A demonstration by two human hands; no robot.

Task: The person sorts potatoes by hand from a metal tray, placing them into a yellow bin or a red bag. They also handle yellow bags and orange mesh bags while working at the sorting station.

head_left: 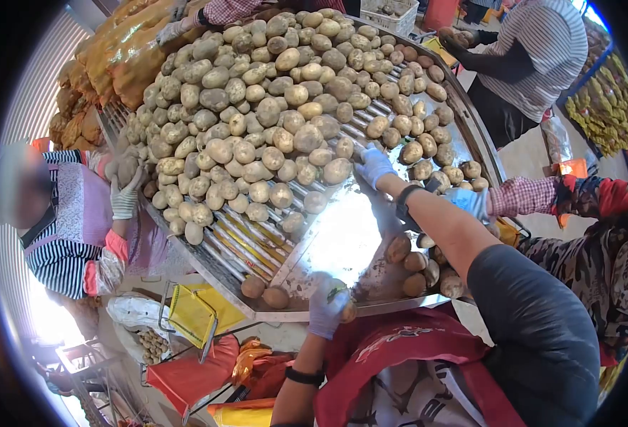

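A large heap of potatoes [243, 121] covers most of a metal sorting table with rollers [250, 245] and a smooth steel sheet [342, 231]. Close to my body at the near edge, my left hand [325, 307], in a pale blue glove, is closed around a potato [349, 312], partly hidden by the fingers. My right hand [375, 165], gloved alike, reaches forward over the border of rollers and sheet, beside the heap. Its fingers look stretched out with nothing visible in them; the palm is hidden. More potatoes [417, 267] lie under and beside my right forearm.
Co-workers stand around the table: a person in striped sleeves [72, 228] at left, a camouflage-clothed person [584, 242] at right, another [535, 57] behind. Full orange net sacks [129, 57] are piled at the far left. A yellow sack [199, 313] hangs on a frame below.
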